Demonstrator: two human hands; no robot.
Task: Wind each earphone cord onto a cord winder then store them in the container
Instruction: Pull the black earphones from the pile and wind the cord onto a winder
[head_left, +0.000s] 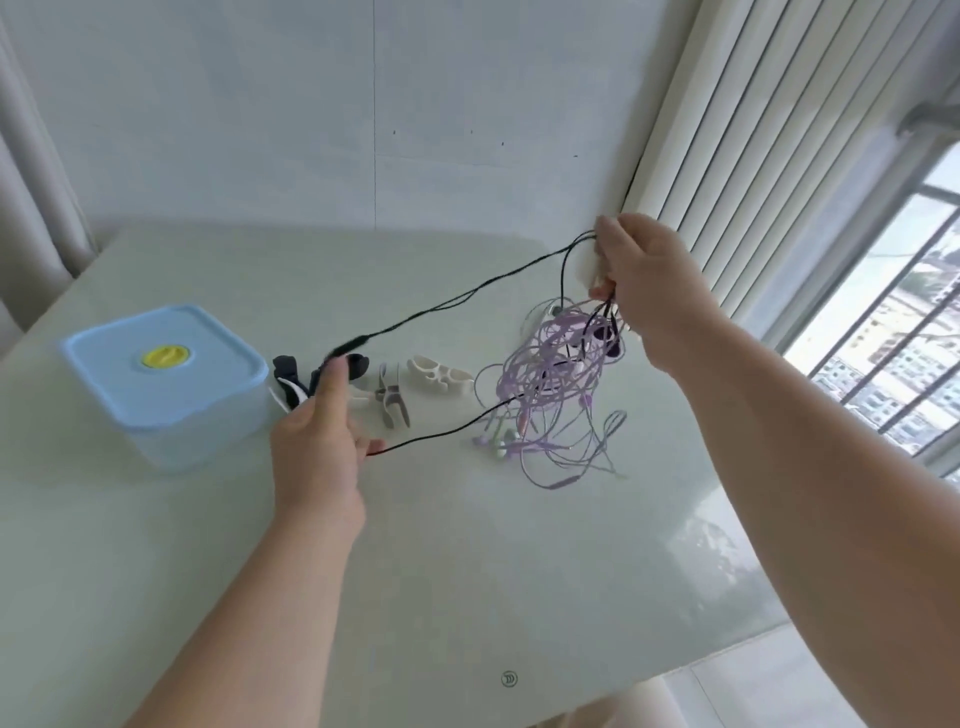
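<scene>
Your left hand (317, 447) pinches the black cord (467, 293), forefinger raised under it. Your right hand (649, 291) grips its far end against what looks like a white winder (586, 270), above the purple tangle (556, 374). You'd do best to hold the black cord taut and lift it free of the purple loops before winding. Spare winders (439, 371) lie on the desk (467, 571). At left, the container (166, 384) sits lidded, its contents unreadable.
</scene>
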